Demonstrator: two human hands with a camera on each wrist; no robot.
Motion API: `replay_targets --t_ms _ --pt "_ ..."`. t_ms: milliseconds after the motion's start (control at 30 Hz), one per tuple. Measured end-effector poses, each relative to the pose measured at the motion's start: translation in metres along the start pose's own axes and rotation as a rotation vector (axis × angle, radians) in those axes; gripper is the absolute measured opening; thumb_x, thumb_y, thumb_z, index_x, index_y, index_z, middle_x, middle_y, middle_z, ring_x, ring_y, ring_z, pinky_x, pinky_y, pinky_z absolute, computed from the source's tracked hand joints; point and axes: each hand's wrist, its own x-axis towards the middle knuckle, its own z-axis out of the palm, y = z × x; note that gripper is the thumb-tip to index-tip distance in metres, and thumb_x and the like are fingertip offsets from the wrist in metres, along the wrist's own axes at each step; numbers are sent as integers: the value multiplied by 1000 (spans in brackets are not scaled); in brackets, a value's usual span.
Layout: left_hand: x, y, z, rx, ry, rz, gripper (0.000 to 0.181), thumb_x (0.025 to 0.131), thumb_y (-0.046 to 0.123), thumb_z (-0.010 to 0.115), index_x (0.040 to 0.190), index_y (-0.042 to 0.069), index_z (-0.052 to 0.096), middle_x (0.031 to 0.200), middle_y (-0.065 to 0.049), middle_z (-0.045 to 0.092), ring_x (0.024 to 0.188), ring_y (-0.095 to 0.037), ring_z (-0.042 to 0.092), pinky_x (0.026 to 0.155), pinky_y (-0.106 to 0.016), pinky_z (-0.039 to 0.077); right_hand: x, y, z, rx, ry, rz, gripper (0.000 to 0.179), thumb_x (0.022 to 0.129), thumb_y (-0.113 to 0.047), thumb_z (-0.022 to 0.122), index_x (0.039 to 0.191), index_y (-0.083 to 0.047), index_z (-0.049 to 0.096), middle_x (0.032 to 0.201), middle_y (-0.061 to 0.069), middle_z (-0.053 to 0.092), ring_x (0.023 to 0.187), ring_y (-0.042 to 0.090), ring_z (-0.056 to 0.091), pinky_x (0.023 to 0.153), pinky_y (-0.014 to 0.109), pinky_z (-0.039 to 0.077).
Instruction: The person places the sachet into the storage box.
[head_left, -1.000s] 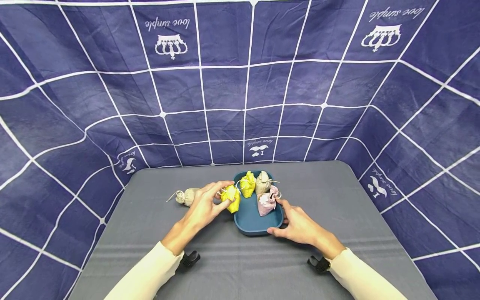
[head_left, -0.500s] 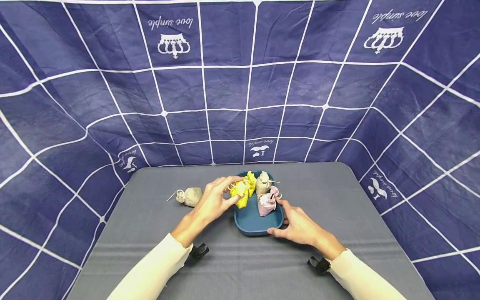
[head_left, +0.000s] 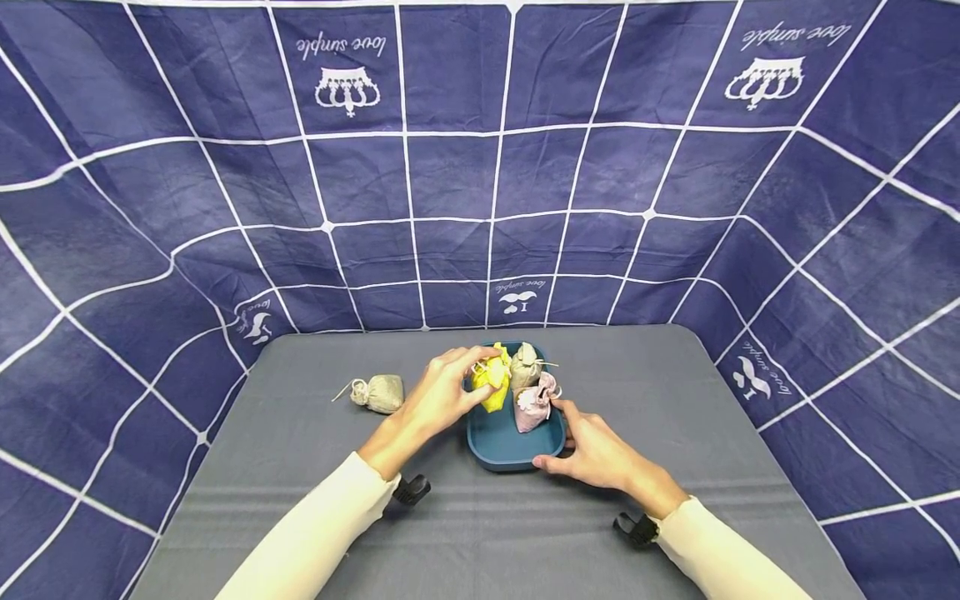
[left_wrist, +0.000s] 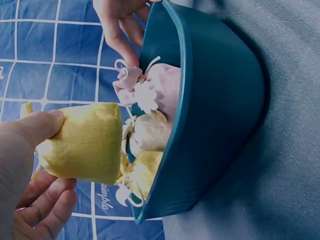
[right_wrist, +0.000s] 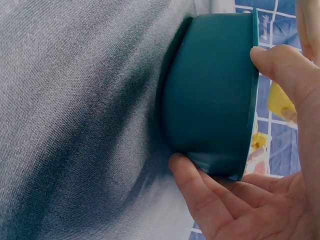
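My left hand [head_left: 438, 392] pinches a yellow drawstring pouch [left_wrist: 85, 142] by its gathered neck. In the left wrist view that pouch hangs just above the rim of a blue-green plastic box [head_left: 504, 454]. Inside the box sit a pink pouch [head_left: 532, 407], a beige pouch [head_left: 525, 369] and another yellow pouch [left_wrist: 146, 172], mostly hidden in the head view. My right hand [head_left: 600, 450] grips the box at its near right corner. Its thumb lies on the rim while the fingers curl against the outer wall, as the right wrist view shows.
Left of the box, a beige drawstring pouch [head_left: 384, 393] lies on its side on the grey cloth-covered table [head_left: 480, 533]. A blue cloth with white grid lines [head_left: 450, 175] hangs around the back and sides.
My left hand has carried the yellow pouch rightward from the box's left edge to over its back left part. The beige pouch outside is now uncovered. My right hand and the box stay put.
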Motion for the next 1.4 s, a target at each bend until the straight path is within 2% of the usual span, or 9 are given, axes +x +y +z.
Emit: replay_targets --t_ms 200,433,600,967,1167,1233,1333,1367,1400 --pt "8 2 3 11 -35 -15 53 96 20 96 146 19 77 129 -7 86 112 -27 83 96 -49 69 2 0 1 -11 -3 -3 109 92 -45 100 166 11 43 145 35 76 108 27 90 95 36 72" --pt "15 6 4 18 -87 -42 56 97 20 96 149 21 76 120 -9 85 93 -22 74 84 -43 64 2 0 2 -7 -2 -7 109 93 -44 100 166 11 42 149 37 73 109 29 90 95 36 72" --pt "18 6 6 26 -133 -53 56 96 21 96 148 20 76 114 -10 84 89 -23 74 80 -42 64 2 0 3 -7 -2 -6 109 92 -44 100 166 11 42 148 35 74 108 26 90 94 34 72" --pt "22 5 13 57 -208 -78 60 98 22 95 153 19 72 122 -15 85 103 -29 81 91 -51 69 1 -1 2 -5 -5 -2 108 93 -44 100 166 11 43 146 35 75 107 26 90 94 34 72" --pt "17 5 16 103 -344 -122 79 95 25 100 164 15 64 141 -21 78 125 -38 80 108 -55 67 0 0 3 -5 -6 2 109 93 -45 99 167 11 42 149 36 73 109 28 89 95 36 72" --pt "16 3 17 94 -363 -120 81 94 26 101 164 14 64 145 -22 76 131 -39 79 113 -56 66 0 0 3 -9 -8 0 109 93 -45 99 167 11 41 149 36 73 109 28 89 95 36 72" --pt "15 -5 20 74 -345 -92 79 95 31 100 164 17 65 144 -21 76 130 -39 78 113 -56 66 0 0 2 -13 -6 6 110 93 -46 99 168 11 41 148 36 74 109 28 89 95 37 72" --pt "14 -23 30 59 -325 -62 79 97 39 98 166 21 64 145 -17 76 131 -35 78 115 -52 65 0 0 2 -14 -6 6 110 93 -46 99 168 11 41 148 36 74 109 27 89 96 38 72" --pt "14 -25 31 61 -317 -56 78 97 42 97 166 23 64 144 -17 77 131 -34 78 115 -52 65 0 0 2 -14 -5 6 110 93 -46 99 168 11 41 148 36 74 109 28 89 96 38 72"
